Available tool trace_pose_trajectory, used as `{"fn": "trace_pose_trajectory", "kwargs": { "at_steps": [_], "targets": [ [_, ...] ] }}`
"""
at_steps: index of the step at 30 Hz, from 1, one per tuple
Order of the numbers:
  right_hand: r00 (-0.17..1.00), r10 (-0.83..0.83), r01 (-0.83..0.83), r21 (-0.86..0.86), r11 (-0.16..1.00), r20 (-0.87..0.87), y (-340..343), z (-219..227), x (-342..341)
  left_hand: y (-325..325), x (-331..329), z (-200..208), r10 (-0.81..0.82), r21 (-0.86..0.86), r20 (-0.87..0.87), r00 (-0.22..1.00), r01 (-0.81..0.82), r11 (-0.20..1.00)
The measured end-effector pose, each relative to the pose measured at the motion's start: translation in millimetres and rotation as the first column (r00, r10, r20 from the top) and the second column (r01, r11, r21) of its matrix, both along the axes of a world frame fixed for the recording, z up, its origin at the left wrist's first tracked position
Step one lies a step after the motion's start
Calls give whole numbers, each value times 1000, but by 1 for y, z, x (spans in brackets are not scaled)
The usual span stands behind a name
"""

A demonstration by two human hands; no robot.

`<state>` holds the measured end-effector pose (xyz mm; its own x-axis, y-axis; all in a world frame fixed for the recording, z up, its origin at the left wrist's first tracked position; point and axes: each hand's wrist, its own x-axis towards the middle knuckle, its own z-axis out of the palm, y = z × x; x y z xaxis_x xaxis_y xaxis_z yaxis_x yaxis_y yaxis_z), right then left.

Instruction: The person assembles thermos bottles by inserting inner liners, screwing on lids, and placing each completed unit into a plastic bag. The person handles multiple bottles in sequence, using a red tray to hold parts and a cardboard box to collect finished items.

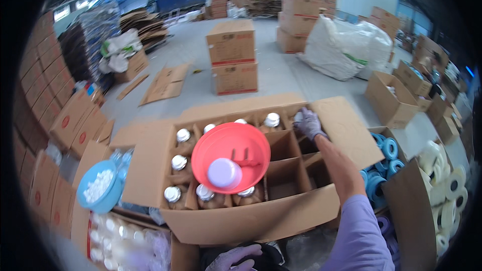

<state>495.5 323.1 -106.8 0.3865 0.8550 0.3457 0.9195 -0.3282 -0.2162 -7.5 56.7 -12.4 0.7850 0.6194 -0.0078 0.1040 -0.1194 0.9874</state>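
My right hand (pixel 310 124), in a light purple glove, is closed round the white-capped top of a bottle (pixel 298 117) in the far right compartment of an open cardboard box (pixel 251 226). The bottle's body is hidden by the hand and the dividers. Several white-capped bottles (pixel 179 162) stand upright in other compartments. Across the dividers rests a red plastic basin (pixel 256 143), holding a lilac round lid or cup (pixel 224 173) and dark slim pieces. Low in view, my left hand (pixel 235 258), also gloved, has its fingers outstretched with nothing in them.
A blue basin of small white pieces (pixel 98 186) sits left, above a box of white-capped bottles (pixel 113 233). Rolls of blue tape (pixel 386 155) and cream rolls (pixel 447 195) fill boxes at right. Stacked cartons (pixel 233 60) and a white sack (pixel 341 47) stand beyond.
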Motion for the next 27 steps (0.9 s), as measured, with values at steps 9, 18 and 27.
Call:
{"fn": "trace_pose_trajectory", "kwargs": {
  "at_steps": [9, 18, 27],
  "targets": [
    [943, 313, -271, 803, 531, 111, -141, 184, -101, 13, 17, -33, 293, -255, 219, 931, -235, 938],
    [129, 880, -35, 884, 465, -458, -278, 151, -270, 27, 10, 43, 545, -516, 634, 549, -224, 826],
    [-117, 649, -219, 657, 721, -751, -328, 69, -349, 1, -93, 44, 621, -271, 615, 486, -610, 745]
  ]
}}
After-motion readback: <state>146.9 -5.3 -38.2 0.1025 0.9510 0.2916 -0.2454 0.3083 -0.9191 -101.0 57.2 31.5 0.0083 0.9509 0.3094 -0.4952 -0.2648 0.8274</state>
